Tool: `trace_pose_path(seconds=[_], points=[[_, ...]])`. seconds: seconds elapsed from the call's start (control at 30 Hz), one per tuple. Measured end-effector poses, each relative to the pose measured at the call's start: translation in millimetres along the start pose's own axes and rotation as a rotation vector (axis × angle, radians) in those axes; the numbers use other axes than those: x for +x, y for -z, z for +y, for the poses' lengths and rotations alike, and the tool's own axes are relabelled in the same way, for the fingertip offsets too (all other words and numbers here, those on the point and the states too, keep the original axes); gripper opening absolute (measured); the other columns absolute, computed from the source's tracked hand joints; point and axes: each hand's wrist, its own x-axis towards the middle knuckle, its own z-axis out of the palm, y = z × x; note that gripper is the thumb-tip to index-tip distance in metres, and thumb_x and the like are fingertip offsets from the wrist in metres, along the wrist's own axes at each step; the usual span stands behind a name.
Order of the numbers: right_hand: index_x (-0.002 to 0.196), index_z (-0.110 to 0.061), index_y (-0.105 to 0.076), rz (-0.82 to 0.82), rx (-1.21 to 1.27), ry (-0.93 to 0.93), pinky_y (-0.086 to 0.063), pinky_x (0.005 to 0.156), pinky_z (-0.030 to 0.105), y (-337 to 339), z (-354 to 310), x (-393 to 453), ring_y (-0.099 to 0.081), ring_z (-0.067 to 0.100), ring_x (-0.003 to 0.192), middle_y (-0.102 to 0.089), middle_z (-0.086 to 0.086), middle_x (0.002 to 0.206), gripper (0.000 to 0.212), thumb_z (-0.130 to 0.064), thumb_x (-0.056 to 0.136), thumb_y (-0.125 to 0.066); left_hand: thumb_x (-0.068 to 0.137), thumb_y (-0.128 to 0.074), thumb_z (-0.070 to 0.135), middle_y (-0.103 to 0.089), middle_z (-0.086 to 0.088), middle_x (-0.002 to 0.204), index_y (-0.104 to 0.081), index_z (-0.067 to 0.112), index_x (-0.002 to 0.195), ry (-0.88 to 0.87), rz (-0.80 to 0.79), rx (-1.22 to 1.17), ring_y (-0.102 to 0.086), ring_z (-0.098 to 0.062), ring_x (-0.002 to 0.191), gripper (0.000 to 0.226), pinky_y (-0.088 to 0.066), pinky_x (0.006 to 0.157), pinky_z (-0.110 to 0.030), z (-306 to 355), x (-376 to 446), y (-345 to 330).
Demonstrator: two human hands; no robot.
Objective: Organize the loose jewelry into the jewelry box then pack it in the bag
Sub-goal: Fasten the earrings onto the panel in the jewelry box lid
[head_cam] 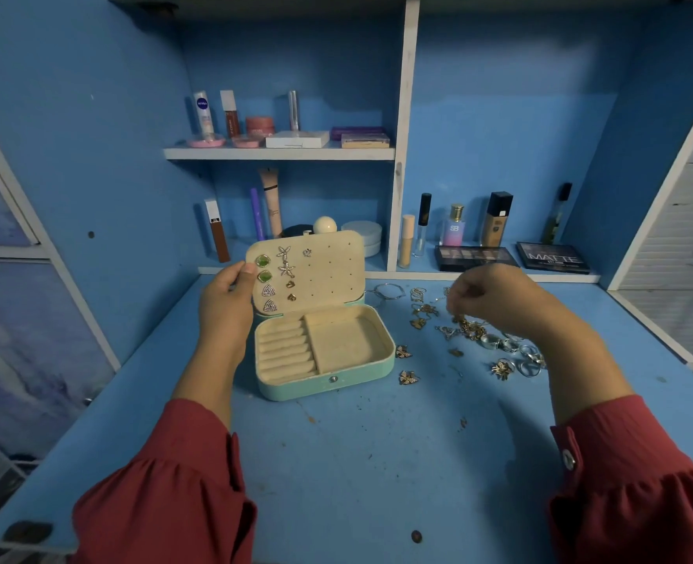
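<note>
Beneath the right hand, pinched on a piece from the loose jewelry, lift slowly, while the left hand grasps the jewelry box lid.

Head view looks forward, down (close) over the blue desk.

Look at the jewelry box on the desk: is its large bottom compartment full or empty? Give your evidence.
Empty. The jewelry box stands open, and its large compartment shows only bare cream lining; earrings sit only on the raised lid.
</note>
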Motion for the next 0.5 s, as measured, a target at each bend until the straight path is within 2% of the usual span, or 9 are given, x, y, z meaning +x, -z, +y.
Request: trace_pose_path(seconds=[0.07,0.13,0.2,0.27,0.33,0.5], points=[[0.078,-0.024,-0.070,0.065,0.138,0.020,-0.049,0.057,0.023,-8.5,-7.6,2.9,-0.061,0.012,0.069,-0.070,-0.006,0.078,0.013,-0.015,0.086,-0.066,0.099,-0.050,0.024,-0.064,0.015,0.087,-0.063,0.023,0.103,0.010,-0.021,-0.012,-0.060,0.010,0.065,0.014,-0.045,0.057,-0.006,-1.6,1.8,1.4],[0.080,-0.024,-0.071,0.091,0.267,0.020,-0.050,0.061,0.026,-17.7,-15.9,4.9,-0.062,0.013,0.069,-0.071,-0.002,0.079,0.009,-0.017,0.085,-0.069,0.099,-0.050,0.025,-0.069,0.009,0.091,-0.065,0.023,0.105,0.025,-0.048,-0.032,-0.065,-0.003,0.079,0.016,-0.051,0.070,-0.017,-4.2,4.7,2.7],[0.082,-0.023,-0.070,0.093,0.367,0.016,-0.047,0.054,0.022,-29.1,-24.5,5.9,-0.057,0.007,0.061,-0.070,0.000,0.077,0.007,-0.017,0.085,-0.070,0.099,-0.049,0.026,-0.071,0.001,0.099,-0.065,0.023,0.106,0.039,-0.069,-0.047,-0.068,-0.015,0.091,0.018,-0.053,0.081,-0.029,-6.5,7.2,3.6],[0.084,-0.019,-0.069,0.102,0.450,0.025,-0.042,0.047,0.013,-42.5,-34.4,6.3,-0.052,-0.002,0.051,-0.067,-0.002,0.071,0.005,-0.015,0.086,-0.069,0.100,-0.048,0.026,-0.071,-0.003,0.104,-0.065,0.021,0.109,0.045,-0.086,-0.056,-0.068,-0.019,0.097,0.019,-0.054,0.086,-0.033,-6.9,8.2,4.2],[0.085,-0.015,-0.069,0.115,0.548,0.049,-0.040,0.049,0.007,-55.1,-45.5,6.7,-0.052,-0.006,0.049,-0.065,-0.005,0.069,0.005,-0.010,0.087,-0.068,0.100,-0.048,0.025,-0.071,-0.003,0.103,-0.065,0.024,0.104,0.047,-0.099,-0.079,-0.067,-0.021,0.099,0.018,-0.054,0.089,-0.037,-7.0,9.0,4.2],[0.083,-0.018,-0.068,0.131,0.790,0.089,-0.049,0.062,0.011,-74.7,-71.2,9.5,-0.059,-0.002,0.066,-0.067,-0.002,0.079,0.014,-0.005,0.087,-0.065,0.100,-0.049,0.025,-0.072,-0.003,0.102,-0.066,0.026,0.102,0.057,-0.107,-0.099,-0.068,-0.023,0.100,0.017,-0.053,0.090,-0.040,-8.0,11.3,4.8]])
